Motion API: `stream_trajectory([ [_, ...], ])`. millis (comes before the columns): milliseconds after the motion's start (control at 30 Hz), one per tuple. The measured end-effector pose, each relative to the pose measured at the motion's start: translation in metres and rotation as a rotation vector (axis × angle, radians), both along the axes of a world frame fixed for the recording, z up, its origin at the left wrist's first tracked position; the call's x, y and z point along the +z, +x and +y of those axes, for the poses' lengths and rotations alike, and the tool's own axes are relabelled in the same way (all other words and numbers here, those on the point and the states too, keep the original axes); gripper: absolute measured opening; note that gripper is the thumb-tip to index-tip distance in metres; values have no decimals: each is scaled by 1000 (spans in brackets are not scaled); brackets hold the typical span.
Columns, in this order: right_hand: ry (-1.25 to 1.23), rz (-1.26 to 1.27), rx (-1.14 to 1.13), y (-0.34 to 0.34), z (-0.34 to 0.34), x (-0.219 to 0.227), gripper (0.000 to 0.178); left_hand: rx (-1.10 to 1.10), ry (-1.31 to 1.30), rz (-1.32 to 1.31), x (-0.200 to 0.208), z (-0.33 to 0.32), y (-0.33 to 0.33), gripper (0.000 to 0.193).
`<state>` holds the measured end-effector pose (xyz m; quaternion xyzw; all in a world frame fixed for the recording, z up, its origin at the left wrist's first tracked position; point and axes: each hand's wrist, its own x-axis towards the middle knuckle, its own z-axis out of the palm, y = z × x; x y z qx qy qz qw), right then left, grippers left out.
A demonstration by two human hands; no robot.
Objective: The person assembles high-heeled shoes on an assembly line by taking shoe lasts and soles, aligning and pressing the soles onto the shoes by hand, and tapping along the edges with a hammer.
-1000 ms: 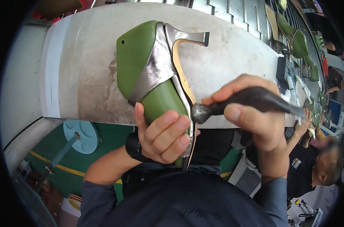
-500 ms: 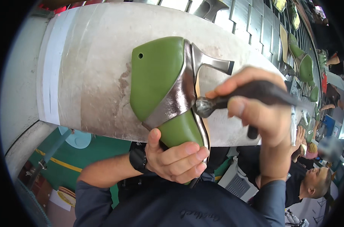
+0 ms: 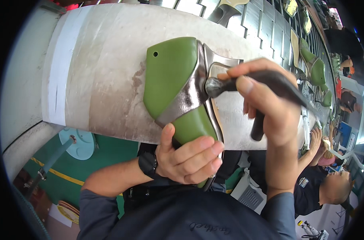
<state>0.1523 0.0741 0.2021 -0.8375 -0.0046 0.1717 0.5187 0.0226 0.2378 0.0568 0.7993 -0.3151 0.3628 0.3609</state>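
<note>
A high-heeled shoe [image 3: 190, 95] with a shiny bronze-grey strap sits on a green shoe last [image 3: 170, 68], lying on its side with the heel toward the right. My left hand [image 3: 190, 160] wraps round the toe end at the worktable's near edge. In my right hand [image 3: 276, 112] is a dark hammer [image 3: 278, 82], gripped close to its head with the handle stub pointing down. Its round face meets, or nearly meets, the edge where strap and sole join, just below the heel. The toe tip is partly hidden behind my left fingers.
Under the shoe is a worn, stained pale worktable [image 3: 110, 80]. Beyond it runs a slatted metal conveyor [image 3: 252, 30] carrying another heeled piece [image 3: 226, 13]. More green lasts [image 3: 317, 70] stand along the right. A co-worker [image 3: 324, 188] sits at the right, hands on the line.
The hammer has moved slightly up and left along the sole edge, toward the heel. My left hand still holds the toe, and the shoe has shifted a little in view.
</note>
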Motion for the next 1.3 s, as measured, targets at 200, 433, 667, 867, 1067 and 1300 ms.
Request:
stream_trajectory([
  [200, 7, 96, 174, 11, -12, 3, 28, 34, 68, -31, -5, 5, 0, 63],
  [433, 70, 30, 220, 2, -16, 7, 25, 60, 98, -89, -3, 7, 10, 86],
  [667, -838, -989, 293, -41, -84, -36, 42, 37, -648, 614, 57, 37, -23, 85],
  [867, 566, 72, -186, -97, -61, -38, 66, -412, -1239, 771, 69, 108, 5, 57],
  [1067, 1282, 274, -54, -86, -52, -44, 74, -775, -956, 901, 97, 75, 47, 57],
  [1300, 469, -483, -633, 56, -85, -11, 49, -199, -92, 777, 63, 13, 61, 53],
])
